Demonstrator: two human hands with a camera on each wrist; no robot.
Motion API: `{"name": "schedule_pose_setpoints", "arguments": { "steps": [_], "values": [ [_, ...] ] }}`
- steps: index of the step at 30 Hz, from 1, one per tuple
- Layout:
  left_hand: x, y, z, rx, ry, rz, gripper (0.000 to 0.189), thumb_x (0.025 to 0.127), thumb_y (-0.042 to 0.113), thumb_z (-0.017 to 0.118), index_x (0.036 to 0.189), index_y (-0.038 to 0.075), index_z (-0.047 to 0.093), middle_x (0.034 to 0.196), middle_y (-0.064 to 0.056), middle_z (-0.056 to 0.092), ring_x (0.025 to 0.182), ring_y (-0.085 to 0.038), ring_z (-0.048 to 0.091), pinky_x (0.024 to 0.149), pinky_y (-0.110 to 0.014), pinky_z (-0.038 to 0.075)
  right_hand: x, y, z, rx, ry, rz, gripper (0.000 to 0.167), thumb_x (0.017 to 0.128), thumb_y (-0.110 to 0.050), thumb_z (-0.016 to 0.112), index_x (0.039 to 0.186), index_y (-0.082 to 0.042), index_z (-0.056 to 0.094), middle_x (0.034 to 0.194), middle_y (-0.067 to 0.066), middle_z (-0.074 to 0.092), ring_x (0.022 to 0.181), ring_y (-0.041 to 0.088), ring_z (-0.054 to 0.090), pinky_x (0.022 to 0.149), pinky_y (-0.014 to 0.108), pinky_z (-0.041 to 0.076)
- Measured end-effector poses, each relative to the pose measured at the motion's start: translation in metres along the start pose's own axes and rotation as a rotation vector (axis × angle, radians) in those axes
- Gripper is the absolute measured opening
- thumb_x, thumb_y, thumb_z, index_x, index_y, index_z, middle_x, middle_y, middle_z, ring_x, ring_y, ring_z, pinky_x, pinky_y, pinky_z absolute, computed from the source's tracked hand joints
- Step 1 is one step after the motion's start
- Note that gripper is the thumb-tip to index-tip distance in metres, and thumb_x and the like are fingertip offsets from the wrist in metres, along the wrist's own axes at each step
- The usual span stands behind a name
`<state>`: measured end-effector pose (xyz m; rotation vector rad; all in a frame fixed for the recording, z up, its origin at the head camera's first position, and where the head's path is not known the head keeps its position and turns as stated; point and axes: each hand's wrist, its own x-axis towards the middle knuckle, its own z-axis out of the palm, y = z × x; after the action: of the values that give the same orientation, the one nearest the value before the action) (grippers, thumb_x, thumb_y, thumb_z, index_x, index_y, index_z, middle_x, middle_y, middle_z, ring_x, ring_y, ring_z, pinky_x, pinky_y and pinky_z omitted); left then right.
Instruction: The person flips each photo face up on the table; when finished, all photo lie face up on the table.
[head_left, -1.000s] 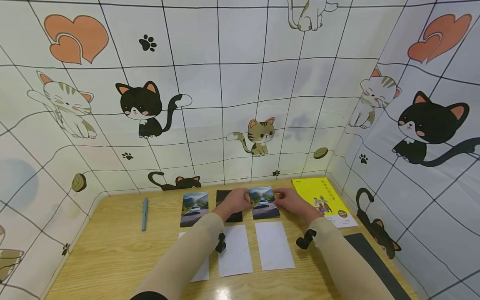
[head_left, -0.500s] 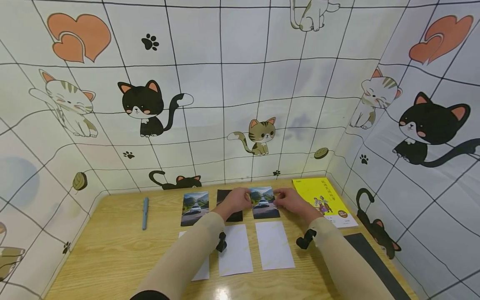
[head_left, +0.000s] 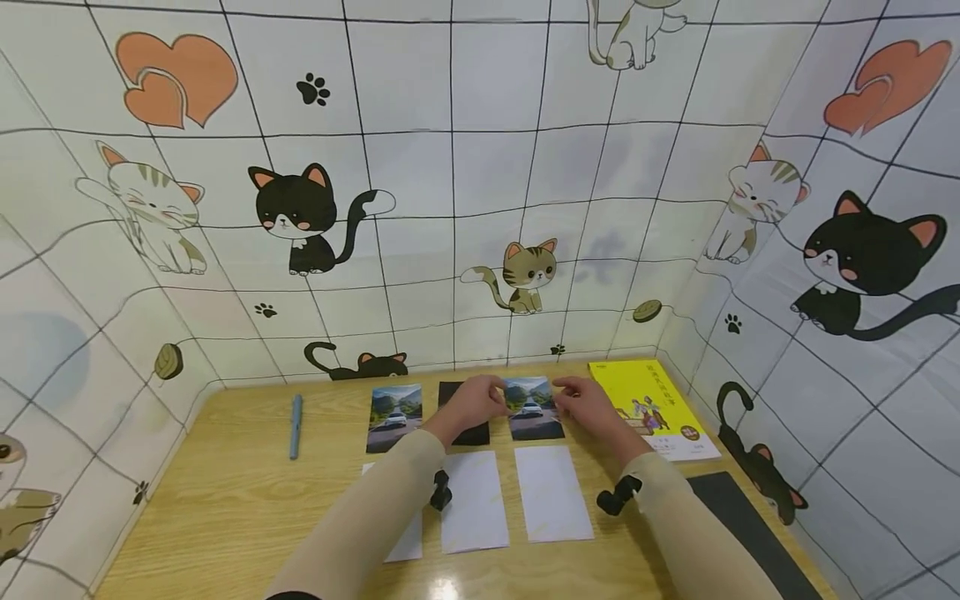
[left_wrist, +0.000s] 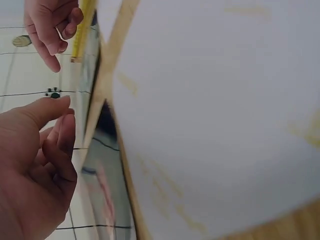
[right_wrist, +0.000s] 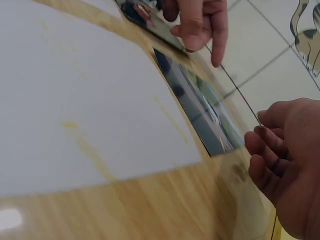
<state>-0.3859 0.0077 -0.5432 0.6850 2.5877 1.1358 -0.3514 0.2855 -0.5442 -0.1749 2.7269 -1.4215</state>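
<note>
A photo card of a white car on a mountain road (head_left: 533, 410) lies flat on the table between the hands. My left hand (head_left: 478, 402) is at its left edge, partly covering a dark card (head_left: 474, 433). In the left wrist view the left hand (left_wrist: 37, 170) has loosely bent fingers, with nothing visible between them. Near the photo's right edge is my right hand (head_left: 588, 404). The right wrist view shows the right hand (right_wrist: 290, 155) with relaxed fingers, just apart from the photo (right_wrist: 197, 107). A matching photo (head_left: 393, 417) lies further left.
Below the photos lie white sheets (head_left: 474, 504), (head_left: 555, 493), the leftmost sheet (head_left: 408, 537) partly under the left sleeve. A blue pen (head_left: 296, 427) is at the left. A yellow book (head_left: 648, 404) and a dark grey flat piece (head_left: 738, 521) lie at the right. A cat-print cloth (head_left: 450, 208) surrounds the table (head_left: 217, 492).
The fingers of my right hand have eased slightly off the photo's right edge. The left hand stays nearly in place, and the head view has shifted slightly.
</note>
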Motion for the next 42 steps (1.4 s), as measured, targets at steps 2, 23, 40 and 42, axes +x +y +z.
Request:
{"name": "schedule_pose_setpoints", "arguments": {
  "steps": [2,23,40,42],
  "values": [
    [-0.007,0.003,-0.002,-0.031,-0.009,0.022,0.051,0.105,0.016,0.078,0.152,0.002,0.064,0.094,0.006,0.073,0.087,-0.013,0.070,0.087,-0.042,0.060,-0.010,-0.001,0.005,0.057,0.058,-0.013,0.040,0.111,-0.014,0.068,0.147,0.002,0.067,0.104,0.018,0.072,0.078,0.027,0.065,0.063,0.029,0.054],
    [-0.166,-0.010,-0.064,0.138,-0.017,0.100,0.036,0.101,0.022,0.084,0.133,0.008,0.074,0.105,0.009,0.072,0.092,-0.008,0.069,0.080,-0.035,0.059,-0.090,-0.078,0.096,0.184,-0.186,-0.202,0.020,0.109,-0.014,0.072,0.123,0.000,0.077,0.096,0.018,0.073,0.080,0.036,0.068,0.062,0.028,0.054],
    [-0.269,-0.047,-0.078,0.461,-0.063,0.028,0.080,0.084,0.051,0.097,0.148,0.014,0.066,0.151,-0.007,0.058,0.138,-0.028,0.059,0.114,-0.051,0.052,-0.111,-0.114,0.190,-0.053,-0.339,-0.582,0.025,0.106,-0.022,0.079,0.128,-0.012,0.073,0.122,-0.002,0.060,0.112,0.017,0.061,0.098,0.034,0.056],
    [-0.276,-0.048,-0.078,0.472,-0.060,0.024,0.087,0.081,0.053,0.098,0.150,0.013,0.063,0.155,-0.009,0.055,0.141,-0.031,0.057,0.115,-0.052,0.051,-0.113,-0.118,0.197,-0.103,-0.342,-0.611,0.030,0.104,-0.025,0.081,0.130,-0.011,0.073,0.126,-0.002,0.058,0.115,0.018,0.061,0.101,0.034,0.055]
  ]
}}
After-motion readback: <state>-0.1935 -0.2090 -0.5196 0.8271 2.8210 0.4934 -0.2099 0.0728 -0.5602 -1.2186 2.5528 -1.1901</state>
